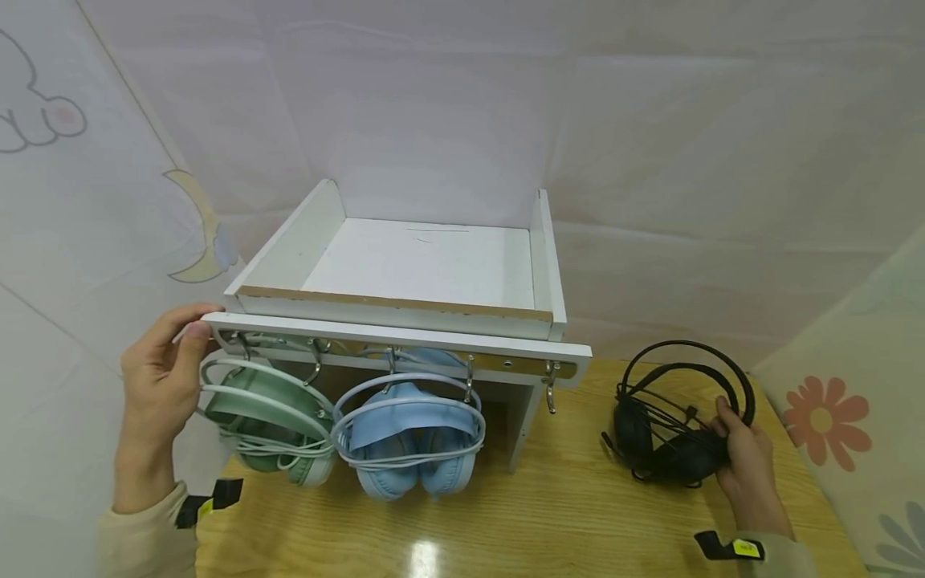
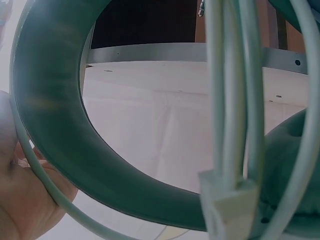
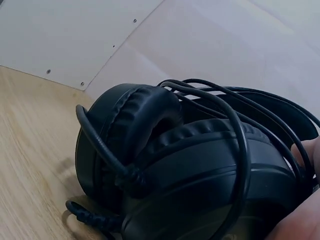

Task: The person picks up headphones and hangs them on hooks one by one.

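Note:
My left hand (image 1: pixel 155 381) grips the left end of a white hook rail (image 1: pixel 405 327), thumb at the front. Green headphones (image 1: pixel 269 399) with a bundled pale cable hang from the rail close to that hand; their headband (image 2: pixel 47 95) fills much of the left wrist view. Beside them hang light blue headphones (image 1: pixel 413 419). At the right, my right hand (image 1: pixel 750 466) holds a black headset (image 1: pixel 685 459) by its side, low over the table. Its padded ear cups (image 3: pixel 210 170) and looped cable show in the right wrist view; part of the hand is cut off there.
The rail fronts a white open-topped shelf (image 1: pixel 433 261) with raised sides. A bare metal hook (image 1: pixel 551 389) hangs at the rail's right end. Below is a wooden table (image 1: pixel 549 514), with a pale cloth backdrop (image 1: pixel 686 177) behind and at the sides.

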Motion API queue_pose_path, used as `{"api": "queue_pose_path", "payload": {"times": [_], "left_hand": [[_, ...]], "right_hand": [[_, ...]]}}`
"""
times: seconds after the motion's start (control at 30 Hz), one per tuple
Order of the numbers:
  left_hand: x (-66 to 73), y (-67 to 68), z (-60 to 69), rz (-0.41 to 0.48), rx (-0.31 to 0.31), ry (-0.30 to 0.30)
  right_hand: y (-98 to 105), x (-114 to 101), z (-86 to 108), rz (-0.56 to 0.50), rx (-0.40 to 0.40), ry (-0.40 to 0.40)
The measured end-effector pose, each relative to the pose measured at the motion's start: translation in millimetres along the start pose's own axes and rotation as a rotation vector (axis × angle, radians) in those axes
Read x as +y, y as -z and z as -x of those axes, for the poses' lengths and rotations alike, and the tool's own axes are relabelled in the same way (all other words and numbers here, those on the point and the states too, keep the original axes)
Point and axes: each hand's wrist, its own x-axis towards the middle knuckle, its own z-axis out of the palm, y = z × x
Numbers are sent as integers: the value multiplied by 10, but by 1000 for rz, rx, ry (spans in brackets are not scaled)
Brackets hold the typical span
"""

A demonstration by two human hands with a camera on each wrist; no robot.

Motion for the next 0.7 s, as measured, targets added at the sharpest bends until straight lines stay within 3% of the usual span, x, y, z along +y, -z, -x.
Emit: {"api": "queue_pose_path", "payload": {"times": [0.3, 0.47, 0.7], "left_hand": [[0, -3, -4, -1, 1, 1], [-2, -19, -23, 9, -1, -3], [10, -6, -10, -6, -13, -7]], "right_hand": [[2, -2, 70, -92, -128, 64], [22, 9, 104, -144, -160, 83], [-4, -10, 183, -191, -251, 175]]}}
